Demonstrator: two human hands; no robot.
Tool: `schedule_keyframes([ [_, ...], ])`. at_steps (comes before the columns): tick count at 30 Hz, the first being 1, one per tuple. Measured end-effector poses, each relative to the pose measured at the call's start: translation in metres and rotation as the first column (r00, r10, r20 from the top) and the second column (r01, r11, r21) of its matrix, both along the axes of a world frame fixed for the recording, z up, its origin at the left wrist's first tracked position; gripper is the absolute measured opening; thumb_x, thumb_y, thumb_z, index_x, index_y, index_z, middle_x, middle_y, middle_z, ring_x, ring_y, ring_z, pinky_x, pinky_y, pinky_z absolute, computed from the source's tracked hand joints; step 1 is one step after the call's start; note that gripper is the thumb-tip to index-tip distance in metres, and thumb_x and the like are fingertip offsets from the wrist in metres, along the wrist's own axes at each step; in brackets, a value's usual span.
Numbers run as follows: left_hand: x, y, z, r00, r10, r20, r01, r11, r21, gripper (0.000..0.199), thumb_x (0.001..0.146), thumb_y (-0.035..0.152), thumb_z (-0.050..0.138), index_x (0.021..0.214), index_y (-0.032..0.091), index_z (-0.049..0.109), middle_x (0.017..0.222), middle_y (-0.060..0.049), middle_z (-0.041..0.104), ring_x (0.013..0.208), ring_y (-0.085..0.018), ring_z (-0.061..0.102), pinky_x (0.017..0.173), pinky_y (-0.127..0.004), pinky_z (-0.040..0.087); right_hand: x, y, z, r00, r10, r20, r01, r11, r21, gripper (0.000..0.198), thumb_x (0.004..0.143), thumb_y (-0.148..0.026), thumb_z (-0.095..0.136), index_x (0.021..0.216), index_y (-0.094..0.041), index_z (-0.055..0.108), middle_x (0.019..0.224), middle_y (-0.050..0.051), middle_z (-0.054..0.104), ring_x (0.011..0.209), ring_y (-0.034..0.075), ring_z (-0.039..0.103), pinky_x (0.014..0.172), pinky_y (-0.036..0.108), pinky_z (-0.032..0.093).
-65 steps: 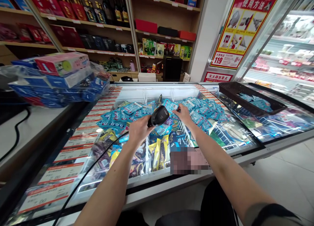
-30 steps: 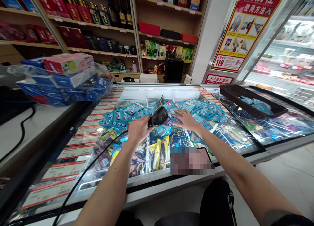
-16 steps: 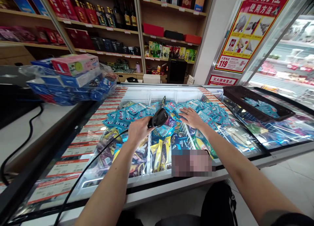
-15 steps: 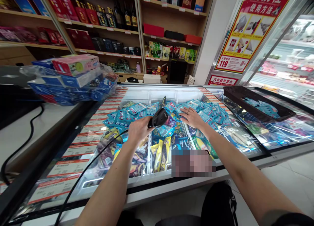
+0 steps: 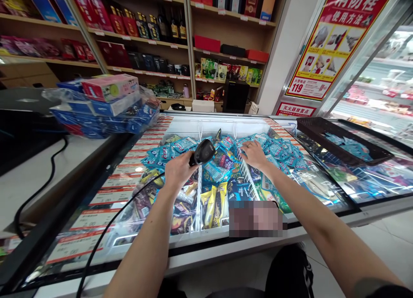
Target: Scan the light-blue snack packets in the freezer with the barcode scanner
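Observation:
My left hand (image 5: 179, 171) is wrapped round the handle of a black barcode scanner (image 5: 205, 152), whose head points away over an open chest freezer. From its handle a black cable (image 5: 121, 216) runs back to the lower left. My right hand (image 5: 254, 154) rests on blue ice cream packets (image 5: 279, 149) beside a white wire divider (image 5: 247, 175); its fingers are slightly bent and apart, and nothing shows in their grip. Between my hands lie more blue packets (image 5: 217, 172), with yellow-wrapped ice creams (image 5: 215, 203) nearer the front.
A dark tray (image 5: 351, 153) with several blue packets sits on the freezer's right side. Plastic-wrapped boxes (image 5: 109, 102) are stacked at the left. A blurred-out patch (image 5: 257, 219) covers part of the front rim. Stocked shelves (image 5: 190, 44) stand behind.
The view has shifted slightly. The scanner's head has turned and moved slightly left. My right hand's fingers have bent more over the blue packets.

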State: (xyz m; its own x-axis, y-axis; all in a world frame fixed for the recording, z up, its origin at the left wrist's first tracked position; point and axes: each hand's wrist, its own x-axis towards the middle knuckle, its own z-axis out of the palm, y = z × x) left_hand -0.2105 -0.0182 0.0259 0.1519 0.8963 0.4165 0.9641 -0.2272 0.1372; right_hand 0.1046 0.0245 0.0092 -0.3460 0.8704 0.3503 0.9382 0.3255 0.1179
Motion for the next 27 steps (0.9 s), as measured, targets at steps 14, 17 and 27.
schedule_keyframes([
  [14,-0.029,0.0,0.01,0.984,0.169,0.061,-0.17,0.985,0.012,0.042,0.079,0.056,0.047,0.106,0.026,0.058,0.095,-0.005,0.068,0.085,-0.025,0.062,0.056,-0.028,0.032,-0.11,0.003,-0.006,0.965,0.227,-0.13,-0.237,0.969,-0.067,0.052,0.091,-0.05,0.04,0.139,-0.029,0.038,0.13,0.009,0.05,0.118,0.026,0.044,0.093,0.039,0.038],
  [17,-0.036,-0.003,0.007,0.983,0.176,0.056,-0.177,0.984,0.03,0.041,0.08,0.055,0.047,0.107,0.026,0.058,0.095,-0.005,0.068,0.085,-0.024,0.062,0.057,-0.028,0.033,-0.111,0.004,-0.007,0.956,0.251,-0.148,-0.263,0.962,-0.066,0.046,0.092,-0.052,0.037,0.13,-0.029,0.05,0.129,0.008,0.051,0.117,0.025,0.045,0.094,0.039,0.037],
  [27,-0.03,-0.005,0.001,0.997,0.048,-0.056,-0.047,0.999,0.017,0.037,0.08,0.047,0.05,0.109,0.026,0.058,0.1,-0.006,0.068,0.086,-0.026,0.063,0.06,-0.029,0.038,-0.078,-0.005,-0.023,0.936,0.016,-0.351,-0.017,1.0,0.0,0.053,0.087,-0.058,0.042,0.112,-0.014,0.057,0.106,0.014,0.061,0.106,0.026,0.051,0.096,0.039,0.037],
])
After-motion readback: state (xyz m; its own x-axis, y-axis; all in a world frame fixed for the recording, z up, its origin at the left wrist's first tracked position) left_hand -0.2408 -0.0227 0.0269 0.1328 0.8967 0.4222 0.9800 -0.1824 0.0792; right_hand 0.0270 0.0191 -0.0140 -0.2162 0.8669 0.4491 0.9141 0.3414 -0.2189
